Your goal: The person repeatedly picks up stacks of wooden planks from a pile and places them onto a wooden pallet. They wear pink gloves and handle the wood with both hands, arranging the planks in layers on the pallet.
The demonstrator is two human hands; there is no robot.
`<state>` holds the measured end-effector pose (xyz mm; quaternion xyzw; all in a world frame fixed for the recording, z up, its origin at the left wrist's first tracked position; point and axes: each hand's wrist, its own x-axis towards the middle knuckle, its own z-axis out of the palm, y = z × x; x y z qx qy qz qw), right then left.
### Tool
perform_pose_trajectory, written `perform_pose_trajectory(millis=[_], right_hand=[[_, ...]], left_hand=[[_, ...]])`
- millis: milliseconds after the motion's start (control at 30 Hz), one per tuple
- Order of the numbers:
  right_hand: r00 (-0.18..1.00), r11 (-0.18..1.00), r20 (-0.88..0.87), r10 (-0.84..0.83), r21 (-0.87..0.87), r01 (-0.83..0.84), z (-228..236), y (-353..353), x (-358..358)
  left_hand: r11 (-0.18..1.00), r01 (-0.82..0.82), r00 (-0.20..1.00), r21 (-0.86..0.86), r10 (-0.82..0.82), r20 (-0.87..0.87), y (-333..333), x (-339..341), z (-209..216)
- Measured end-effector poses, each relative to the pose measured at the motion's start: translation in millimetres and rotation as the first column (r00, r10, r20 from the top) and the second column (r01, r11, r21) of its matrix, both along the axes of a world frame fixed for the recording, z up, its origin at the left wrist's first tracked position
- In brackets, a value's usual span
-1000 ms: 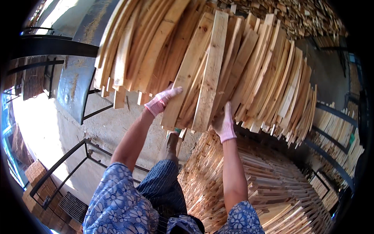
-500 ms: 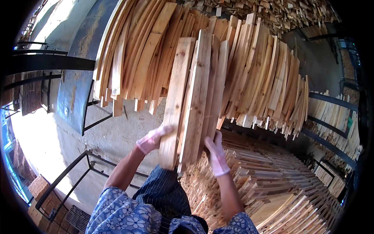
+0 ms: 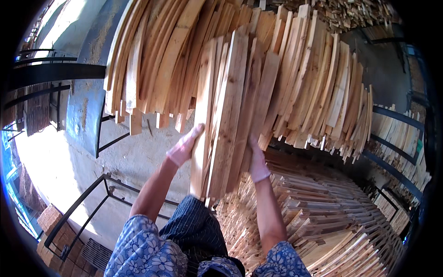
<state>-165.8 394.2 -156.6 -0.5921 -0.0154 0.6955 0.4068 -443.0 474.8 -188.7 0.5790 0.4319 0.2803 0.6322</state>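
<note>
Bundle of planks held between my two gloved hands, lengthwise away from me, in front of the row. My left hand is partly closed on its left side; the fingers beneath are hidden by wood. My right hand is pressed against the right side, blurred, fingers partly out of sight; how far it curls under I cannot tell. Far end overlaps the row in view; contact there unclear. Near end blurred, above my trousers; plank count uncertain. Stack at lower right, partly covered by my right arm. Row cut off at top edge. Frame at lower left, partly behind my left arm.
</note>
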Motion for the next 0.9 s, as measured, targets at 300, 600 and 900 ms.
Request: perform_pose_trajectory(millis=[300, 600, 900], right_hand=[[0.924, 0.971, -0.320, -0.212, -0.174, 0.163, 29, -52, -18], [0.982, 0.982, -0.156, -0.106, 0.139, 0.128, 113, -42, -25], [0.845, 0.788, -0.138, -0.516, 0.309, 0.532, 238, -132, 2]], left_hand=[[0.452, -0.116, 0.942, -0.884, 0.331, 0.045, -69, -22, 61], [0.648, -0.188, 0.973, -0.738, 0.224, -0.052, -66, -23, 92], [0.843, 0.163, 0.986, -0.512, -0.163, 0.045, -27, 57, 197]])
